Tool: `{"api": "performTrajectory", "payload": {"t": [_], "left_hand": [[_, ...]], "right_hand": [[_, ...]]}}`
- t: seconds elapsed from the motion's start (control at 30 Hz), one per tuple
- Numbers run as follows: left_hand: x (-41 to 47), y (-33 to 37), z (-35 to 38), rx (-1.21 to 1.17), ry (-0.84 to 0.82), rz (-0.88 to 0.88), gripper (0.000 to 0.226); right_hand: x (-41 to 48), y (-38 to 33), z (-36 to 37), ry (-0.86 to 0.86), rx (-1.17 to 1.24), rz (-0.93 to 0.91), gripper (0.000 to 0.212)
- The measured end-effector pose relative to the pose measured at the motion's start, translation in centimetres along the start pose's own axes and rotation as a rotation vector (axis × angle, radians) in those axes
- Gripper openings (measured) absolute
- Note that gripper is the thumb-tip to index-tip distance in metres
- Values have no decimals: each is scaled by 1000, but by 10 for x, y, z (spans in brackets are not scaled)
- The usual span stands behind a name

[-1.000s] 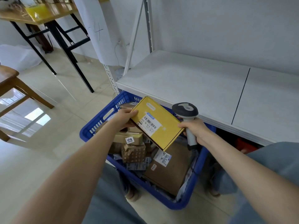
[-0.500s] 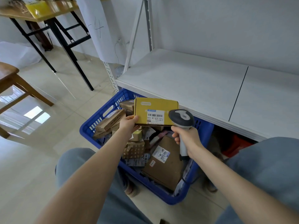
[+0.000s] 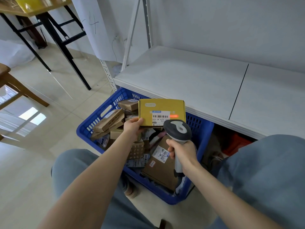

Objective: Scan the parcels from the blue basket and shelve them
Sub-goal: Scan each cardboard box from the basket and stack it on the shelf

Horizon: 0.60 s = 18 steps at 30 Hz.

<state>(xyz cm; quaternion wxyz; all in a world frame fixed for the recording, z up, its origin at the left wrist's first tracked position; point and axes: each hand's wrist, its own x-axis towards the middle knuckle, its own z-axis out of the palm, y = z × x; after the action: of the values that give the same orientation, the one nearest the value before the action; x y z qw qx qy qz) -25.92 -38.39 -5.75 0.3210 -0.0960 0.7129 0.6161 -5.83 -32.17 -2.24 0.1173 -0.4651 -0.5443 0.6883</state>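
Note:
My left hand (image 3: 133,127) pinches the lower left corner of a yellow box (image 3: 162,107) and holds it upright above the blue basket (image 3: 85,128). The box's white barcode label faces me. My right hand (image 3: 182,152) grips the handle of a grey barcode scanner (image 3: 177,129), whose head sits just below the box. A red scan line glows on the box, to the right of the barcode. The basket stands on the floor and holds several cardboard parcels (image 3: 107,121). Right behind it is the white shelf (image 3: 189,76).
A black-legged table (image 3: 54,30) stands at the back left, and a wooden chair (image 3: 18,86) is at the left. A red bin (image 3: 236,143) sits under the shelf on the right. My knees in blue jeans flank the basket.
The yellow box turned from tilted to upright, label facing me. My right hand brought the scanner up under it and a red scan line now shows.

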Motion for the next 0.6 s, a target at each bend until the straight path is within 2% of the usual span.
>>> {"api": "performTrajectory", "payload": {"t": [0.33,0.6], "left_hand": [[-6,2,2,31,31,-4,29],[-11,5,4,84,62,-1,34]], "right_hand": [[-3,-2,2,4,-18,13,25],[-1,-1,4,13,-72,-2,22]]}}
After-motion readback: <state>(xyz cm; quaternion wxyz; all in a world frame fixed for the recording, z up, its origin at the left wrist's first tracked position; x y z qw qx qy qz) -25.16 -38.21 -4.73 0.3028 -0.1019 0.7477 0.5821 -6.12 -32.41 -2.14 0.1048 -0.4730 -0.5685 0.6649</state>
